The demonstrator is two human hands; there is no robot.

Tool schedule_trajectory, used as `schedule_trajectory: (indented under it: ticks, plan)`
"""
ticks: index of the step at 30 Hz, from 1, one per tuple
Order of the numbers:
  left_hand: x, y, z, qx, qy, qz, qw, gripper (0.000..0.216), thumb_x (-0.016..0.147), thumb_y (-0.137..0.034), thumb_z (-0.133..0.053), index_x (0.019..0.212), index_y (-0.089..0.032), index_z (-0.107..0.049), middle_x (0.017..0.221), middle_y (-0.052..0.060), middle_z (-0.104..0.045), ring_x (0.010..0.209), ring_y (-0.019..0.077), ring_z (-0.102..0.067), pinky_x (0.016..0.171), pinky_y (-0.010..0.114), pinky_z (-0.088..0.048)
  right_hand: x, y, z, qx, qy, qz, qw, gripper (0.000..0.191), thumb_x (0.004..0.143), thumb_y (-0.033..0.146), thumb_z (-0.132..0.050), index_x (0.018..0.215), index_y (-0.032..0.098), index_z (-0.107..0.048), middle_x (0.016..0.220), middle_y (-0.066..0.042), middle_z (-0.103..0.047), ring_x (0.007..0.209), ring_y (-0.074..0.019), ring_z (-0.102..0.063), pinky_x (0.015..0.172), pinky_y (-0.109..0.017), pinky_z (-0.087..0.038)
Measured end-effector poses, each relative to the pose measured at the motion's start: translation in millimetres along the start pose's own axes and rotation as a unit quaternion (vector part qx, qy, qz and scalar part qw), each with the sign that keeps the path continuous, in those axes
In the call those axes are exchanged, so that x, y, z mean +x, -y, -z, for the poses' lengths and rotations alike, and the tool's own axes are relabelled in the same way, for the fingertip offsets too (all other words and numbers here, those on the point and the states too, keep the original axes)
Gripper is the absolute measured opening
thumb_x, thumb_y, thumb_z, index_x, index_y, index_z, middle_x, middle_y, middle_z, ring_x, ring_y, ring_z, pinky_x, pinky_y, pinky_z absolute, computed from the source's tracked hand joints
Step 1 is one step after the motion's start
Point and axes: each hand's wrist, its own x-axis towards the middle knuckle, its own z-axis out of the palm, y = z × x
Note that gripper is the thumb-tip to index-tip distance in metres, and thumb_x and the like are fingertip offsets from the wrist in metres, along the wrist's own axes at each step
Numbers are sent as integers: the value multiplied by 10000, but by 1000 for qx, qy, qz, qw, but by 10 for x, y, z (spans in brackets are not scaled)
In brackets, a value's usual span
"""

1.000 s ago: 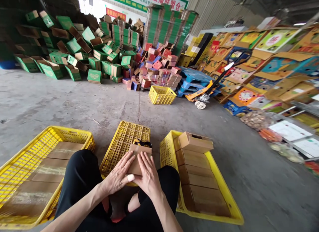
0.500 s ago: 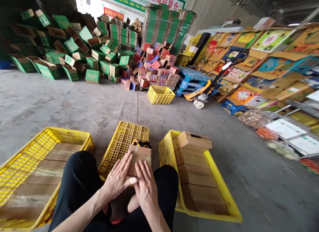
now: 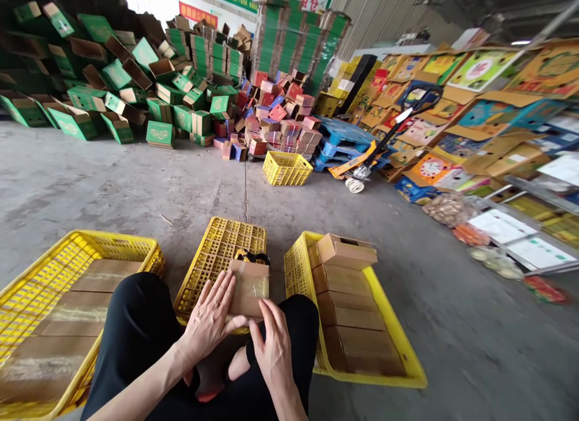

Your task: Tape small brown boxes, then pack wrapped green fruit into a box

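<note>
A small taped brown cardboard box rests on an upturned yellow crate in front of my knees. My left hand lies flat on the box's left side, fingers spread. My right hand sits at the box's near right corner, fingers stretched out and touching its edge. A black tape dispenser lies just behind the box. To the right, a yellow crate holds several closed brown boxes. To the left, another yellow crate holds flat brown cardboard.
Piles of green boxes and red and pink boxes fill the far floor. Beyond them are a yellow basket, blue pallets and a pallet jack. Colourful flat cartons stack along the right.
My right hand has slid back from the top of the box toward its near right corner, uncovering the taped top. The left hand stays on the box.
</note>
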Motion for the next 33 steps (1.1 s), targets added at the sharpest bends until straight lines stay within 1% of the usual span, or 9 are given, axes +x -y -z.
schedule_trajectory:
  ticks: [3, 7, 12, 14, 17, 21, 25, 30, 33]
  plan:
    - [30, -56, 6, 3, 5, -23, 1000, 889, 1015, -701, -418, 1686, -154, -215, 1647, 195, -431, 1538, 353, -392, 1230, 535, -368, 17, -29, -33, 29, -12, -24, 999, 456, 1060, 365, -550, 1500, 247, -546, 1394, -149, -655, 1266, -295, -678, 1023, -449, -627]
    - [49, -206, -5, -6, 37, -83, 996, 786, 1035, -653, -447, 1656, -187, -322, 1668, 130, -420, 1546, 312, -386, 1245, 500, -361, 28, -147, -46, 48, -8, -30, 998, 448, 1050, 359, -576, 1479, 231, -562, 1406, -150, -657, 1255, -285, -689, 1006, -429, -638]
    - [45, -327, -19, 11, 31, -76, 997, 675, 1048, -591, -487, 1618, -236, -419, 1671, 134, -416, 1530, 323, -409, 1237, 492, -359, 107, -237, 30, 58, 13, -19, 998, 378, 1021, 405, -638, 1351, 222, -660, 1277, -131, -720, 1198, -277, -712, 1016, -415, -628]
    - [42, -317, -17, 12, 36, -80, 996, 691, 1030, -624, -501, 1613, -257, -430, 1672, 133, -414, 1525, 329, -412, 1230, 492, -364, 148, -253, 65, 75, 18, -22, 997, 357, 1017, 424, -641, 1311, 226, -683, 1252, -125, -727, 1176, -270, -720, 1004, -402, -632]
    - [50, -294, -21, 12, 42, -87, 995, 772, 984, -712, -508, 1614, -273, -429, 1668, 139, -417, 1513, 338, -423, 1220, 488, -373, 179, -275, 87, 106, 19, -37, 994, 291, 1058, 382, -558, 1258, 238, -713, 1231, -111, -738, 1144, -242, -734, 980, -368, -639]
    - [92, -337, -54, 23, 32, -85, 996, 880, 891, -822, -525, 1595, -297, -461, 1605, 185, -488, 1463, 376, -479, 1181, 535, -395, 179, -288, 67, 120, 12, -48, 992, 328, 1090, 331, -467, 1272, 240, -724, 1266, -114, -733, 1163, -232, -729, 1008, -372, -624]
    - [122, -415, -74, 36, 42, -66, 996, 884, 876, -777, -623, 1610, -325, -426, 1604, 181, -488, 1466, 385, -472, 1194, 566, -367, 257, -279, 37, 113, -1, -63, 992, 359, 1104, 299, -417, 1228, 224, -746, 1221, -115, -754, 1127, -219, -743, 997, -355, -625]
    - [108, -424, -83, 37, 51, -60, 996, 879, 848, -747, -695, 1587, -330, -463, 1597, 164, -502, 1477, 385, -454, 1210, 566, -349, 494, -283, -19, 85, 15, -36, 996, 368, 1110, 296, -406, 1279, 205, -721, 1280, -123, -732, 1175, -217, -726, 1047, -348, -596]
    - [101, -421, -106, 35, 50, -57, 996, 868, 843, -748, -700, 1574, -331, -485, 1599, 153, -506, 1474, 388, -456, 1214, 566, -344, 600, -293, -50, 60, 14, -19, 998, 373, 1113, 287, -393, 1299, 198, -704, 1279, -128, -726, 1174, -219, -725, 1034, -341, -599]
